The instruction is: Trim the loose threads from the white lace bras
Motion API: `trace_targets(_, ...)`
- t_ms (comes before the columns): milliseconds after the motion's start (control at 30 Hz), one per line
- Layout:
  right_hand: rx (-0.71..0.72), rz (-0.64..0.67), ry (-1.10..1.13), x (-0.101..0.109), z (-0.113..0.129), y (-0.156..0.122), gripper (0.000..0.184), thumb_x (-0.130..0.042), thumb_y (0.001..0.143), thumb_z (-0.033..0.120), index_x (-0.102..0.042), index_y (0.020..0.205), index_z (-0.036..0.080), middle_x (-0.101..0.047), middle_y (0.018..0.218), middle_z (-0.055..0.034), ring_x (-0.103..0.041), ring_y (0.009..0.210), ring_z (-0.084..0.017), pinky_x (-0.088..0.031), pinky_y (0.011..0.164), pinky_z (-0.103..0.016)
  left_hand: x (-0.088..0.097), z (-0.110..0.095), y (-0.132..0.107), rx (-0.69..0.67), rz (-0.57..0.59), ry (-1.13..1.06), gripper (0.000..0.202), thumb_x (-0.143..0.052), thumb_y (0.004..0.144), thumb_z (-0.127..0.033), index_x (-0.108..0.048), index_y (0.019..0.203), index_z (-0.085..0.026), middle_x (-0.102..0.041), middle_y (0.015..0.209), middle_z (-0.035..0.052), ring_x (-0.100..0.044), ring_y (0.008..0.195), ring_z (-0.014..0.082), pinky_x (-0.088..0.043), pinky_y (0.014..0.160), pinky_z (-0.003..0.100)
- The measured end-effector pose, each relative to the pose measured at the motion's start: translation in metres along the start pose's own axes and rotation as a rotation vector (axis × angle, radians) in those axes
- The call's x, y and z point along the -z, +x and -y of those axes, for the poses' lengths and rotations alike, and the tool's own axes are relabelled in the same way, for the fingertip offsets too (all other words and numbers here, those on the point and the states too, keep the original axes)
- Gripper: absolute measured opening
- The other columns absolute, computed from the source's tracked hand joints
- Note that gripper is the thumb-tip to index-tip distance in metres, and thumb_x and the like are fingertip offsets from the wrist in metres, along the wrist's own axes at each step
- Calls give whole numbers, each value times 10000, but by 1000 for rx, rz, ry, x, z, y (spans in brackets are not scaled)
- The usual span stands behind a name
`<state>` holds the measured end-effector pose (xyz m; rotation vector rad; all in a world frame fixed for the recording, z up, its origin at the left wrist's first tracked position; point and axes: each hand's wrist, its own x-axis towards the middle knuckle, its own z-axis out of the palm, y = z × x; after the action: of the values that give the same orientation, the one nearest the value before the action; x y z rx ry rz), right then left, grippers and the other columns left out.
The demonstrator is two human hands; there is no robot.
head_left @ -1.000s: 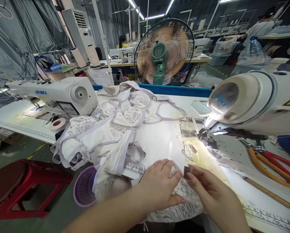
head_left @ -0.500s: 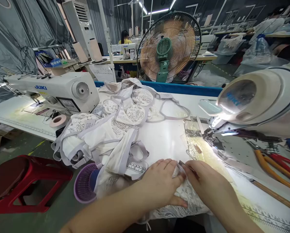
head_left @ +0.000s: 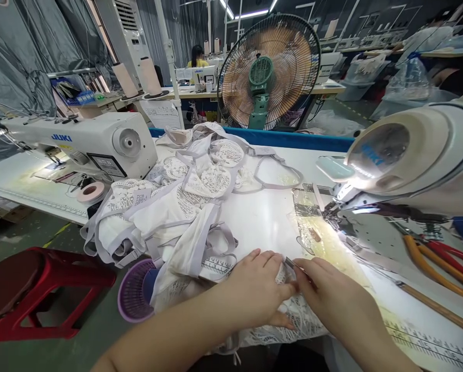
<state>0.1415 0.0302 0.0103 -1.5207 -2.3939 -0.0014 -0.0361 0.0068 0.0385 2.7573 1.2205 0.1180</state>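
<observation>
My left hand (head_left: pixel 256 292) lies flat, fingers spread, on a piece of white lace fabric (head_left: pixel 293 320) at the near edge of the white sewing table (head_left: pixel 262 222). My right hand (head_left: pixel 332 297) is closed on a small thin metal tool (head_left: pixel 293 264), whose tip touches the lace right beside my left fingertips. A sewing machine (head_left: pixel 409 155) stands just right of my hands, its lit needle area (head_left: pixel 332 212) a short way beyond them.
A heap of white lace garments with grey straps (head_left: pixel 177 206) fills the table's left. A purple basket (head_left: pixel 134 289) and red stool (head_left: pixel 33 289) sit below. Orange and red scissors (head_left: pixel 440 263) lie at right. A second machine (head_left: pixel 84 144), tape roll (head_left: pixel 90 192) and fan (head_left: pixel 270 72) stand behind.
My right hand turned the small tool from flat to edge-on and brought it against the lace beside my left fingertips. Both hands stayed over the same piece.
</observation>
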Motion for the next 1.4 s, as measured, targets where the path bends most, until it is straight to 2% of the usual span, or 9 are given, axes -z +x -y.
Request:
trace_targets(167, 75, -13, -54, 0, 1, -1, 268, -374, 853, 268, -610, 734, 224, -515, 587, 13, -508, 453, -124, -236, 373, -211, 2, -1, 0, -1, 29, 3, 590, -574, 758, -579, -518, 1240, -243, -414, 1359, 174, -382, 1254, 312, -336, 997, 463)
trace_targets(400, 168, -52, -78, 10, 2, -9, 250, -360, 814, 203, -572, 681, 198, -422, 506, 27, -442, 370, -120, -192, 368, -218, 0, -3, 1, 4, 51, 23, 601, -574, 759, -580, -505, 1255, -247, -404, 1360, 167, -360, 1268, 315, -313, 1016, 473)
trace_targets(700, 216, 81, -160, 13, -15, -28, 198, -408, 795, 156, -506, 636, 223, -439, 545, 26, -439, 359, -115, -169, 355, -231, 0, -5, 3, -4, 62, 51, 617, -562, 764, -588, -490, 1283, -263, -414, 1355, 179, -373, 1253, 335, -311, 1000, 491)
trace_targets(900, 225, -81, -139, 14, -11, -22, 214, -394, 856, 223, -601, 808, 196, -445, 550, 33, -468, 381, -114, -215, 349, -214, 3, -7, 4, 2, 86, 70, 609, -567, 757, -591, -505, 1270, -269, -416, 1350, 183, -381, 1251, 341, -318, 1000, 477)
trace_targets(967, 221, -105, -125, 13, -7, -18, 244, -383, 866, 241, -614, 806, 190, -444, 540, 32, -467, 387, -112, -218, 349, -209, 4, -8, 5, 5, 90, 79, 606, -570, 752, -594, -508, 1262, -273, -422, 1345, 171, -382, 1252, 336, -319, 1002, 470)
trace_targets(1133, 184, -58, -120, 12, 0, -13, 289, -349, 834, 185, -599, 689, 190, -441, 521, 17, -444, 388, -112, -214, 372, -218, 3, -8, 5, 11, 101, 84, 633, -572, 759, -580, -464, 1293, -259, -408, 1350, 184, -370, 1262, 340, -311, 1011, 466)
trace_targets(1267, 200, -31, -163, 11, -2, -19, 254, -366, 810, 157, -562, 653, 195, -426, 517, 20, -423, 364, -121, -180, 376, -231, 2, -7, 5, 12, 95, 59, 621, -581, 759, -570, -478, 1284, -257, -391, 1366, 199, -362, 1264, 354, -305, 1008, 490)
trace_targets(1400, 259, -45, -203, 11, -7, -27, 211, -387, 764, 115, -509, 616, 202, -396, 513, 30, -388, 324, -119, -147, 362, -227, 8, -9, 7, 30, 173, 57, 622, -550, 778, -577, -451, 1313, -274, -371, 1384, 199, -343, 1277, 365, -295, 1012, 498)
